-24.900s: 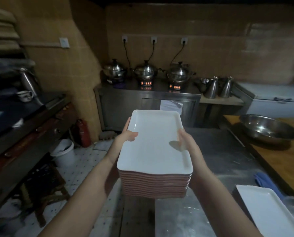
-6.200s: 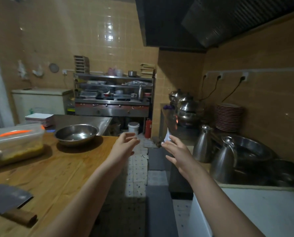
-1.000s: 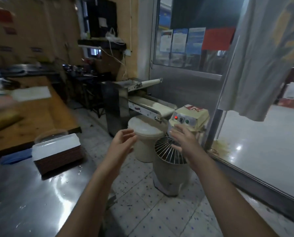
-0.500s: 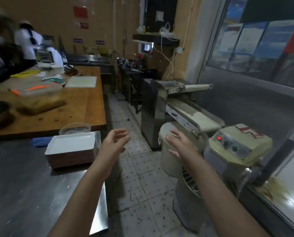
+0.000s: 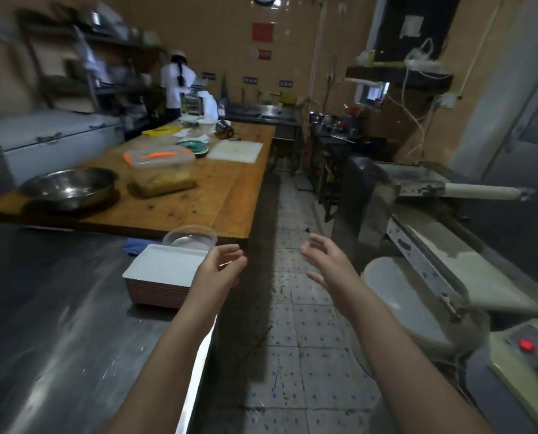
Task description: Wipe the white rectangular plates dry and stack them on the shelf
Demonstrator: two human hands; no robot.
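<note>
Plate stack (image 5: 162, 270) now closer beside left hand (image 5: 220, 270)

Left arm: the bare left forearm (image 5: 173, 339) reaches forward from the lower left.
Left grip (image 5: 219, 270): held in the air, palm turned inward, fingers (image 5: 230, 249) loosely curled, holding nothing.
Right arm: the bare right forearm (image 5: 396, 349) reaches forward from the lower right.
Right grip (image 5: 328, 261): level with the left grip, palm facing it, digits spread and slightly bent, holding nothing.
Spacing: the two grips are apart, not touching.
</note>
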